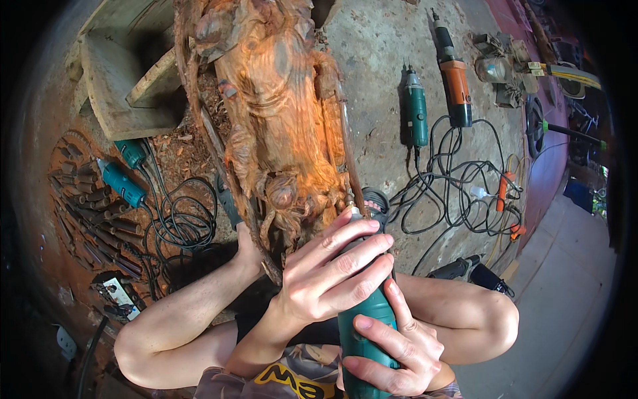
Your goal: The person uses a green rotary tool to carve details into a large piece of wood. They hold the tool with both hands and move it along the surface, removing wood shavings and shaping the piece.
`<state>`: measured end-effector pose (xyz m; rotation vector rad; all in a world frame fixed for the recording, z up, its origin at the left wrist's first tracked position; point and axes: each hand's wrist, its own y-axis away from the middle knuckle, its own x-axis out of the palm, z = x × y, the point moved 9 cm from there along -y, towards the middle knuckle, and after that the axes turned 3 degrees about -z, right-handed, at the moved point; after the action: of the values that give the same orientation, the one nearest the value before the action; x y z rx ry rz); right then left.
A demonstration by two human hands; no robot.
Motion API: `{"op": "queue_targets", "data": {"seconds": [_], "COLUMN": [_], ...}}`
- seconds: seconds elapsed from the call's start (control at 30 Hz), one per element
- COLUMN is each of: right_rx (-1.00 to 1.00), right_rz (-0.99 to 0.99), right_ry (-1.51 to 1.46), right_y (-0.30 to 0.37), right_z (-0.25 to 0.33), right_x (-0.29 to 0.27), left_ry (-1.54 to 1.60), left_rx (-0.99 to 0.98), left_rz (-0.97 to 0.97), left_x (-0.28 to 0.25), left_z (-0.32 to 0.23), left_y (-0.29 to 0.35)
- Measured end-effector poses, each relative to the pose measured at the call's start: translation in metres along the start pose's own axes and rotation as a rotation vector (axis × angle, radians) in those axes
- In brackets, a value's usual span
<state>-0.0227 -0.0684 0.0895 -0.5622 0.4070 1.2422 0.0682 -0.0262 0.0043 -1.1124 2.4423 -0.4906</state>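
Note:
A large reddish-brown wood carving (266,86) with figure-like shapes and bark-like edges stretches up from my lap area. My left hand (339,269) wraps over the front of a green die grinder (372,309), close to the carving's near right end. Lower on the same tool, my right hand (399,346) grips the body with its fingers curled round it. The grinder's metal nose (355,211) points away from me at the wood. Its small bit is at the carving's edge; whether it touches is hard to tell.
Right on the floor lie another green grinder (417,110), an orange-and-black grinder (456,86), tangled black cables (438,176) and an orange connector (502,191). At left are a teal power tool (121,183), several chisels (100,219), a power strip (119,292) and a wooden seat-like frame (109,86).

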Motion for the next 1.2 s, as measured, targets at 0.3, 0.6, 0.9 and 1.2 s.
{"op": "queue_targets", "data": {"seconds": [0.3, 0.6, 0.9, 1.2], "right_rx": [-0.058, -0.065, 0.043, -0.030], "right_rz": [-0.007, -0.031, 0.132, -0.031], "right_ry": [0.038, 0.059, 0.081, 0.071], "right_y": [-0.009, -0.012, -0.021, -0.016], "right_z": [0.003, 0.004, 0.003, 0.004], "right_x": [0.003, 0.004, 0.004, 0.005], "left_ry": [0.046, 0.048, 0.057, 0.051], "left_rx": [-0.026, -0.020, -0.013, -0.005], "left_rz": [-0.039, -0.074, -0.070, -0.080], "left_x": [-0.001, -0.005, -0.004, -0.004], "left_z": [0.004, 0.006, 0.008, 0.009], "left_y": [-0.004, -0.007, -0.008, -0.006]}}
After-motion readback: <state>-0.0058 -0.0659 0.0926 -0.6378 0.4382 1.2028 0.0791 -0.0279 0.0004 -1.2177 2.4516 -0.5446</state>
